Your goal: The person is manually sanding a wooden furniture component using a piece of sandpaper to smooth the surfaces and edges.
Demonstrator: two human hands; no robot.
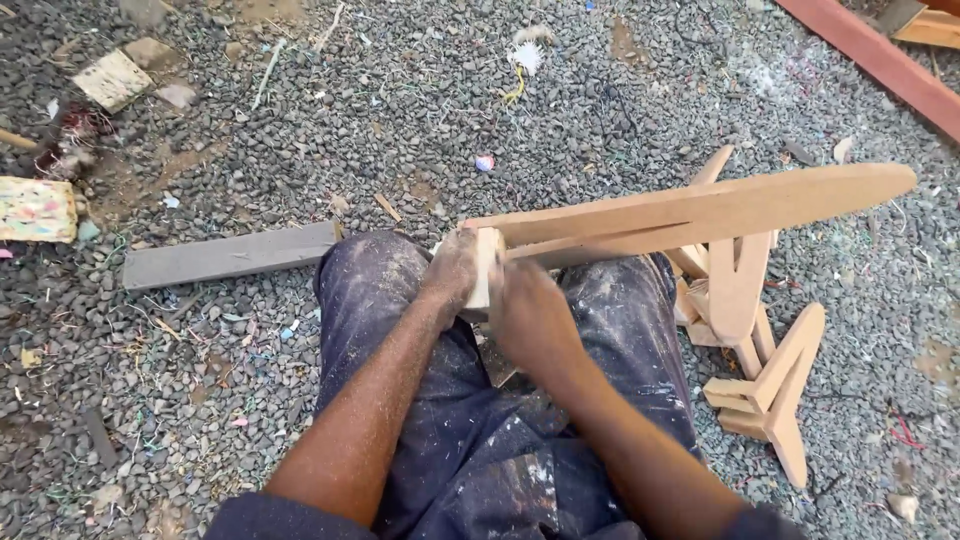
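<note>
I sit on gravel with a long flat wooden piece [720, 205] lying across my knees, its rounded end pointing right. My left hand [452, 272] grips its near end, where a pale block-like end [487, 268] shows. My right hand [530, 315] is closed just right of it, pressed against the underside of the same piece; I cannot make out what is in its fingers. Both hands and my dark trousers [470, 440] are dusted with wood powder.
A pile of cut wooden shapes [760, 340] lies by my right knee. A grey plank [230, 255] rests on the gravel by my left knee. Scraps of board [112, 78] and a patterned block [36, 210] lie at left. A reddish beam [880, 60] crosses the top right.
</note>
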